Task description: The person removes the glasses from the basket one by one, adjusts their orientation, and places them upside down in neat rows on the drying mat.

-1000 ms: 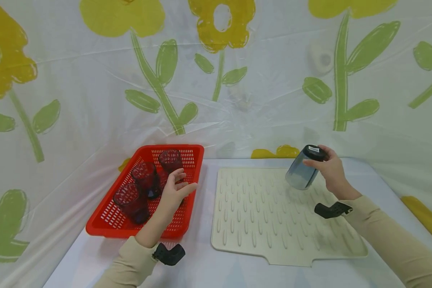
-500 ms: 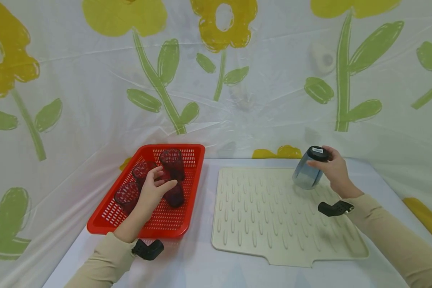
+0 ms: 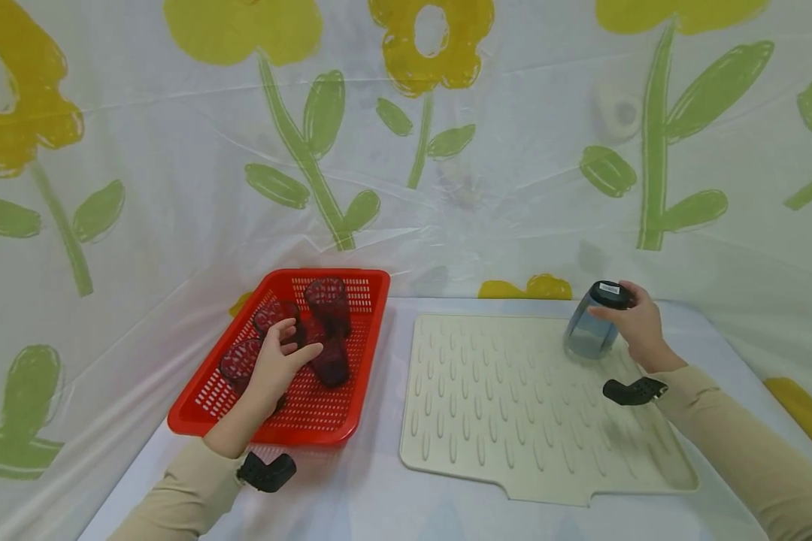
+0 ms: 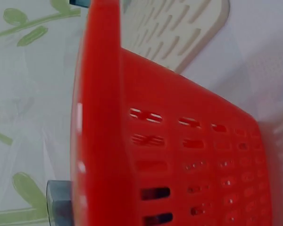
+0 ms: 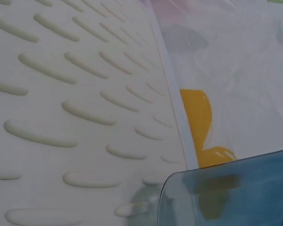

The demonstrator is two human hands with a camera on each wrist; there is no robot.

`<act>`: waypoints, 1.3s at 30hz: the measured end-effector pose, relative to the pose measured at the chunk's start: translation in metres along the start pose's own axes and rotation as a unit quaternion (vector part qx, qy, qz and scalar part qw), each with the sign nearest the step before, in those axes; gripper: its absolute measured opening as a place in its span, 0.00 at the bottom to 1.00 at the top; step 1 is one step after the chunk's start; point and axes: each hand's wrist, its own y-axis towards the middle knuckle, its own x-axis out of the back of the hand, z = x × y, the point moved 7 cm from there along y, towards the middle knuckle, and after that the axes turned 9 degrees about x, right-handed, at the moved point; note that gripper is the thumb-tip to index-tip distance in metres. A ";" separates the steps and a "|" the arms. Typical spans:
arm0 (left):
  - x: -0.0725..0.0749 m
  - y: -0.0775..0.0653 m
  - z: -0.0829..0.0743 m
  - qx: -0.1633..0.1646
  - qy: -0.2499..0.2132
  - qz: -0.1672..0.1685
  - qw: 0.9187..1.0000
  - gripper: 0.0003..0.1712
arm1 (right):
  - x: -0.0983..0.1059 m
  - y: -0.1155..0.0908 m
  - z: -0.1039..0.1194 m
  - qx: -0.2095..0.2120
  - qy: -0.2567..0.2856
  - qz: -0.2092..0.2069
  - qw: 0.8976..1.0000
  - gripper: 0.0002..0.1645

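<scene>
My right hand (image 3: 639,323) grips a clear blue-grey drinking glass (image 3: 587,334) near its dark base, which bears a white label. The glass is mouth down and slightly tilted, over the far right part of a cream ridged drying mat (image 3: 474,398). Whether its rim touches the mat I cannot tell. My left hand (image 3: 274,368) is over a red basket (image 3: 355,406), fingers spread apart and thumb out, with nothing seen between them. Around it in the basket are several glasses, among them one at the back (image 3: 328,300) and one lying to the right (image 3: 331,364).
The basket's slotted wall (image 4: 188,155) fills much of the left wrist view. Basket and mat stand side by side on a white-covered table (image 3: 379,481). A white curtain (image 3: 487,180) printed with yellow flowers hangs behind the table.
My right hand has moved slightly right with the glass, which is now more upright and lower. My left hand has shifted left over the basket, and the glass beside its thumb has come into view.
</scene>
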 end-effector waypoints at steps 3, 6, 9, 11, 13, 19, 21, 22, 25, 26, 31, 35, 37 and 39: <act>0.001 0.001 0.003 0.005 0.007 -0.004 1.000 0.44 | 0.000 0.001 -0.006 0.003 -0.001 0.004 1.000 0.51; 0.002 0.003 0.006 0.013 0.012 -0.004 1.000 0.45 | 0.000 0.003 -0.011 0.003 0.002 0.007 1.000 0.51; 0.001 0.004 0.009 0.024 0.011 0.004 1.000 0.48 | 0.000 0.004 -0.014 0.004 0.004 0.007 1.000 0.51; 0.000 0.005 0.011 0.035 0.011 0.013 0.999 0.50 | 0.001 0.005 -0.015 0.009 0.002 0.009 1.000 0.51; -0.002 0.007 0.014 0.046 0.015 0.020 0.999 0.52 | 0.001 0.005 -0.015 0.014 0.001 0.010 1.000 0.51; -0.005 0.012 0.018 0.071 0.031 0.025 0.997 0.53 | -0.001 0.007 -0.017 0.015 -0.003 0.013 1.000 0.50; -0.006 0.013 0.019 0.078 0.032 0.026 0.996 0.52 | -0.001 0.008 -0.019 0.014 -0.002 0.015 1.000 0.51; -0.006 0.014 0.019 0.079 0.034 0.027 0.996 0.52 | 0.000 0.008 -0.019 0.012 0.000 0.017 1.000 0.51; -0.006 0.017 0.019 0.081 0.036 0.029 0.996 0.52 | 0.002 0.008 -0.021 0.009 -0.001 0.020 1.000 0.52; -0.007 0.019 0.018 0.081 0.037 0.029 0.996 0.52 | 0.003 0.008 -0.022 0.008 -0.001 0.020 1.000 0.52; -0.006 0.025 0.016 0.072 0.038 0.024 0.996 0.51 | 0.005 0.008 -0.022 0.014 -0.004 0.028 1.000 0.52; -0.003 0.029 0.017 0.074 0.041 0.020 0.996 0.51 | 0.002 0.008 -0.022 0.031 -0.002 0.043 0.999 0.53; -0.003 0.030 0.017 0.077 0.044 0.022 0.996 0.51 | 0.001 0.007 -0.024 0.033 0.002 0.047 0.998 0.54; -0.003 0.031 0.016 0.079 0.047 0.028 0.995 0.51 | 0.001 0.007 -0.027 0.032 0.006 0.051 0.998 0.54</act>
